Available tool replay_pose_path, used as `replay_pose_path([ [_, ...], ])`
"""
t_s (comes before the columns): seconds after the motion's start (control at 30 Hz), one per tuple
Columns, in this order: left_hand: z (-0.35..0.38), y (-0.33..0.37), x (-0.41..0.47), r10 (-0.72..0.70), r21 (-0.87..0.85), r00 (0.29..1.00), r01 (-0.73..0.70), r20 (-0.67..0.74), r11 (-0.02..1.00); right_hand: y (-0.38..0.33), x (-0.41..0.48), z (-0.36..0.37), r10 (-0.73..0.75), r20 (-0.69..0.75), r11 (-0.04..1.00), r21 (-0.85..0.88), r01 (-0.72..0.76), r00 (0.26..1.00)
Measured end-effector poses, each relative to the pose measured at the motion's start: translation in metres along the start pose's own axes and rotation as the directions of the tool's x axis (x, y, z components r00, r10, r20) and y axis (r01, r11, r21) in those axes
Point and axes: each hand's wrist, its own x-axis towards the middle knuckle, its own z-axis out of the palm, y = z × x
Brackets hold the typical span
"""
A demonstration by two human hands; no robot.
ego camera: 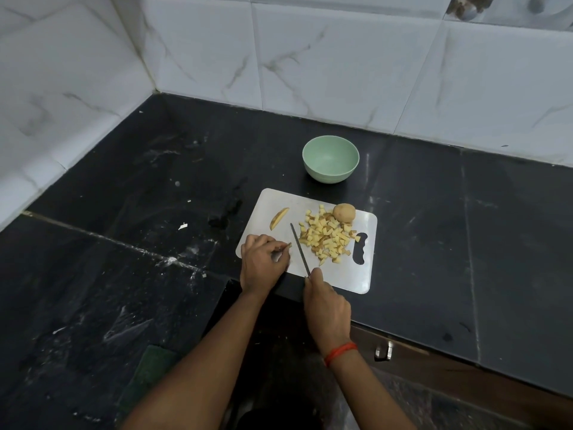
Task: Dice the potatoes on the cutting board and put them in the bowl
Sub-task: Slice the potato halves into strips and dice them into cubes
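Note:
A white cutting board lies on the black counter. On it sits a pile of diced potato, a whole unpeeled potato at the far edge, and one potato wedge on the left. My left hand presses down on a small potato piece at the board's near left, fingers curled over it. My right hand grips the handle of a knife, whose blade lies flat-angled across the board between the hand-held piece and the pile. A pale green bowl stands empty beyond the board.
The black stone counter has white smears and crumbs on its left part. White marble-look tiled walls meet in a corner at the back left. A cabinet handle shows below the counter's front edge.

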Motion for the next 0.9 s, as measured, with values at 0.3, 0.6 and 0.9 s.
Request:
replay_pose_path([
  [0.3,0.001,-0.002,0.002,0.021,0.047,1.000,-0.022,0.012,0.999,0.000,0.006,-0.003,-0.047,0.051,0.995,-0.083,0.051,0.998],
  [0.6,0.002,-0.001,0.002,0.057,0.116,0.997,-0.063,0.057,0.991,0.013,-0.026,-0.009,0.055,0.062,0.998,0.010,-0.056,0.997],
  [0.9,-0.011,0.007,0.026,-0.139,-0.061,0.990,0.138,-0.015,0.989,0.009,-0.014,-0.010,-0.044,0.098,0.999,0.031,0.041,0.994],
])
